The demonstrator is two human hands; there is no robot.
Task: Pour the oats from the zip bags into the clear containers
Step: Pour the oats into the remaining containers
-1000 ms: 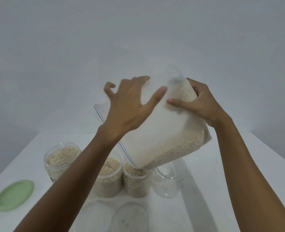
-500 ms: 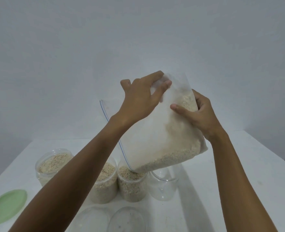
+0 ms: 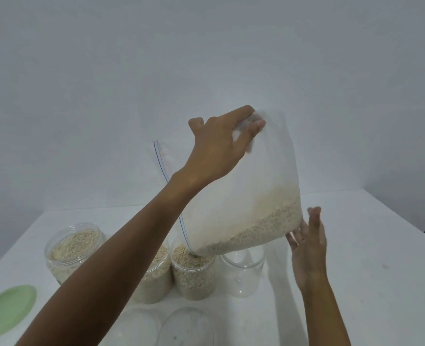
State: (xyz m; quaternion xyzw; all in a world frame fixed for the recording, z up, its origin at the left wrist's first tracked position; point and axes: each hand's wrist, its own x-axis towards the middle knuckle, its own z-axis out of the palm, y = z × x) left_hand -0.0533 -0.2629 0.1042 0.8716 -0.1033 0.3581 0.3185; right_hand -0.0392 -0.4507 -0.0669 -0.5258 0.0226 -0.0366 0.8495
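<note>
Both hands are raised over the white surface (image 3: 356, 258). Nearest the camera, the right hand (image 3: 308, 248) is flat and open, fingers spread and pointing up, holding nothing; its fingertips (image 3: 303, 227) reach the lower right corner of the clear plastic zip bag (image 3: 263, 186), though whether they touch it cannot be told. The left hand (image 3: 219, 148) reaches higher and farther, with thumb and fingers pinched on the bag's upper corner, so that the bag hangs tilted with its blue-lined zip edge (image 3: 171, 193) running down the left side. Pale tan oats (image 3: 258, 228) lie heaped in the bag's lower part, and its lowest corner sits just above the mouth of a round clear container nearly full of oats (image 3: 194, 273).

At the near edge of the surface two clear round lids (image 3: 186, 328) lie flat side by side, and a pale green round lid (image 3: 7, 309) lies at the left. Beyond them stands a row of clear containers: the one under the bag, an empty clear container (image 3: 243, 273) just to its right, another oat-filled container (image 3: 154, 278) to its left, partly hidden by the left forearm, and a fourth oat-filled container (image 3: 74, 245) farther left and apart. A plain grey-white wall (image 3: 106, 83) rises behind the surface.
</note>
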